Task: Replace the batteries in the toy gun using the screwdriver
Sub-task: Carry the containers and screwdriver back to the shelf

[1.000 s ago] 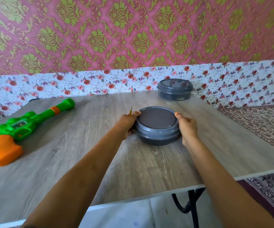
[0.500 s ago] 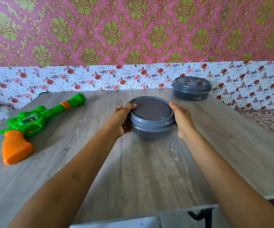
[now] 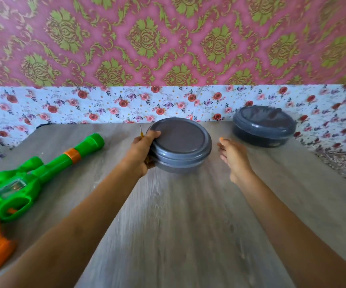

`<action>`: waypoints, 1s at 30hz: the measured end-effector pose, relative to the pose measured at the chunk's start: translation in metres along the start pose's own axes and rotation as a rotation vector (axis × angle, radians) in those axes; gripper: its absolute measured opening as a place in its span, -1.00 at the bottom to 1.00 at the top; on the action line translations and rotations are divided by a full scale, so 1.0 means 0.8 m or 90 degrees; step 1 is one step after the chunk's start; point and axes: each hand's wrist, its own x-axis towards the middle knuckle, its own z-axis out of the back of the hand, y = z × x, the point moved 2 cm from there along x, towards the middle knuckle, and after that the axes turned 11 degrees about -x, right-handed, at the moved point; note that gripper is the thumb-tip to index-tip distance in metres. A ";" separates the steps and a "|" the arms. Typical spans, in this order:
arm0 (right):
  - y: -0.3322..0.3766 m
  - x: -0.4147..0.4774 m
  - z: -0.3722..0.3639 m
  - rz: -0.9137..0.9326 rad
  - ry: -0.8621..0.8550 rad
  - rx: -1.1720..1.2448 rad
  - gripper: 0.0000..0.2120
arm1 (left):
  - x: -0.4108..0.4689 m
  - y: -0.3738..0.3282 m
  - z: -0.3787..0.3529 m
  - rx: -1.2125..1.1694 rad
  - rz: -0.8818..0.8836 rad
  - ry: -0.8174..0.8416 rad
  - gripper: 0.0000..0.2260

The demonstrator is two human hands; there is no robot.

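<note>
Green and orange toy gun (image 3: 25, 183) lying flat on the wooden table (image 3: 178, 235), way off to the left of the near grey lidded container (image 3: 181, 145) and untouched, orange grip toward the near table edge, barrel angled up and away toward the container's side. Looks like a thin screwdriver (image 3: 141, 132) tucked in behind the left hand (image 3: 144, 151), just left of that container; only a yellowish bit and a thin tip poking up above the knuckles, rest hidden, so not 100% sure. Left hand clamped on the container's left rim, thumb over the lid edge, other fingers wrapped down the side wall. Right hand (image 3: 233, 155) just off the container's right side, not touching it, fingers loosely spread and slightly curled, holding nothing. Container sitting mid-table toward the far edge, lid on. Second grey container (image 3: 263, 125) of the same sort further right and a bit further back from the first, also lidded, well apart from both hands, kinda blurry. Past the container, floral white-and-red paper (image 3: 105, 104) along the bottom of the wall, pink and green damask pattern (image 3: 168, 38) higher up. Patterned carpet (image 3: 342, 163) visible far right of the container, beyond the table edge. Both bare forearms reaching in from the near edge.
</note>
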 end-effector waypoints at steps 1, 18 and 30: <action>0.006 -0.001 0.002 -0.003 0.008 -0.007 -0.84 | -0.003 -0.003 -0.003 -0.009 0.006 -0.005 -0.55; 0.096 -0.072 0.096 -0.190 -0.004 -0.099 -0.75 | -0.119 -0.080 -0.061 -0.077 0.102 -0.100 -0.63; 0.056 0.056 0.163 -0.358 -0.071 0.009 -0.74 | -0.063 -0.045 -0.151 -0.052 0.113 -0.148 -0.64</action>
